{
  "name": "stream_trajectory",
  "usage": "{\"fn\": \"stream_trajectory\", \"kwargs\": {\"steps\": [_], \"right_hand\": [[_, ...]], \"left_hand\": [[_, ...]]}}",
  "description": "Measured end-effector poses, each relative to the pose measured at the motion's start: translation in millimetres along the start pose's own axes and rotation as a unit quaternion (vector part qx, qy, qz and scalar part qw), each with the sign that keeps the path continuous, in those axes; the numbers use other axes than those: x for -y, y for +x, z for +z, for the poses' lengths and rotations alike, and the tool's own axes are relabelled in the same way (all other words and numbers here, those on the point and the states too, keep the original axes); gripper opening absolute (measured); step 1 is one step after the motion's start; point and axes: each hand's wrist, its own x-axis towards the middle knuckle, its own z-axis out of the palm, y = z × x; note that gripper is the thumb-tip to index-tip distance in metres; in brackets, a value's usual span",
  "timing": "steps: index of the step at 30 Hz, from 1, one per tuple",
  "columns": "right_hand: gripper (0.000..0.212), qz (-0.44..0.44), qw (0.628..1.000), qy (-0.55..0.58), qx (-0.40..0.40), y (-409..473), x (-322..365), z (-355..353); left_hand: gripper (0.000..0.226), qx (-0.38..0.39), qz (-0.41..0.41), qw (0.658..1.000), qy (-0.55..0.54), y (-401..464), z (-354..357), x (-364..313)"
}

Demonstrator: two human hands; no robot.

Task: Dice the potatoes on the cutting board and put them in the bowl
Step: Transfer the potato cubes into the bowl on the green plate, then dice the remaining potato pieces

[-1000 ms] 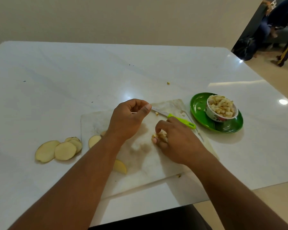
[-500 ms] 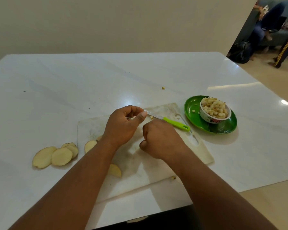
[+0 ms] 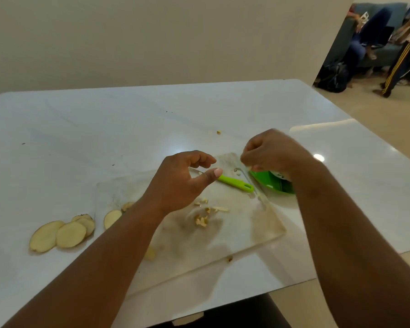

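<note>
Head view: a few diced bits [image 3: 202, 220] lie loose near the middle of the board [image 3: 246, 223], with more scraps just beyond them toward the left hand. Uncut slices [image 3: 59, 234] sit in an overlapping row on the table [image 3: 104, 129] left of the board, and another slice [image 3: 111, 217] lies at the board's left edge, partly hidden by the left forearm. The bowl itself is hidden behind the right hand [image 3: 272, 152]; only a wedge of the green plate [image 3: 275, 183] under it shows, just off the board's right end.

That right hand is raised above the plate with its fingers curled inward, blurred. Whether it holds dice I cannot tell, so its grip stays unsure. The left hand [image 3: 182, 181] hovers over the board's far side, fingers loosely curled and thumb stretched out over the blade end of the knife [image 3: 236, 183], whose green handle lies flat on the board; it seems to grip nothing.

My judgement: the step in hand is carrying cut pieces to the bowl. Next the leftover bits want gathering and dropping in, then the knife wants picking up by its handle and a fresh slice pulling to the board's middle. One stray bit [image 3: 219, 132] lies far out on the table.

No brand, label or writing can be read.
</note>
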Motion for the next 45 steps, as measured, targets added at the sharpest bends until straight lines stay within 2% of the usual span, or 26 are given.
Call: {"fn": "stream_trajectory", "kwargs": {"steps": [4,8,10,15,18,20,22,26,28,32,35,38,41,43,45], "right_hand": [[0.005,0.038,0.994,-0.06,-0.083,20,-27,-57],[0.018,0.043,0.978,-0.19,-0.07,36,-45,-63],[0.019,0.038,0.974,-0.211,-0.074,39,-48,-60],[0.012,0.005,0.974,-0.176,-0.144,30,-37,-64],[0.013,-0.055,0.976,-0.078,-0.197,11,-17,-49],[0.015,-0.104,0.981,-0.004,-0.165,-3,2,-21],[0.015,-0.153,0.983,0.02,-0.097,-12,20,16],[0.021,-0.222,0.974,-0.004,0.044,-21,52,95],[0.026,-0.259,0.961,-0.039,0.094,-28,67,130],[0.019,-0.306,0.927,-0.132,0.173,-38,95,172],[0.017,-0.321,0.916,-0.149,0.188,-40,116,188],[0.024,-0.344,0.904,-0.164,0.194,-40,137,207],[0.049,-0.333,0.894,-0.211,0.214,-39,155,229],[0.052,-0.322,0.884,-0.255,0.222,-39,164,241],[0.043,-0.324,0.875,-0.278,0.227,-39,170,246]], "left_hand": [[0.032,0.008,-0.019,1.0,-0.013,9,13,-4],[0.03,0.023,-0.039,0.998,-0.032,10,28,-4],[0.029,0.028,-0.047,0.998,-0.041,8,30,-3],[0.025,-0.003,-0.062,0.997,-0.04,2,7,-2],[0.022,-0.036,-0.067,0.996,-0.046,-9,-22,1],[0.016,-0.067,-0.083,0.993,-0.049,-20,-46,9],[0.015,-0.098,-0.102,0.989,-0.04,-33,-71,18],[0.009,-0.153,-0.142,0.977,-0.037,-64,-121,37],[0.017,-0.167,-0.169,0.971,-0.013,-85,-146,47],[0.015,-0.146,-0.23,0.959,0.084,-123,-185,70],[0.012,-0.128,-0.276,0.938,0.165,-144,-205,77],[0.038,-0.069,-0.348,0.91,0.214,-155,-217,81],[0.068,-0.016,-0.375,0.897,0.232,-156,-216,82],[0.071,0.004,-0.369,0.9,0.232,-154,-212,82],[0.062,0.02,-0.371,0.904,0.212,-151,-208,81]]}}
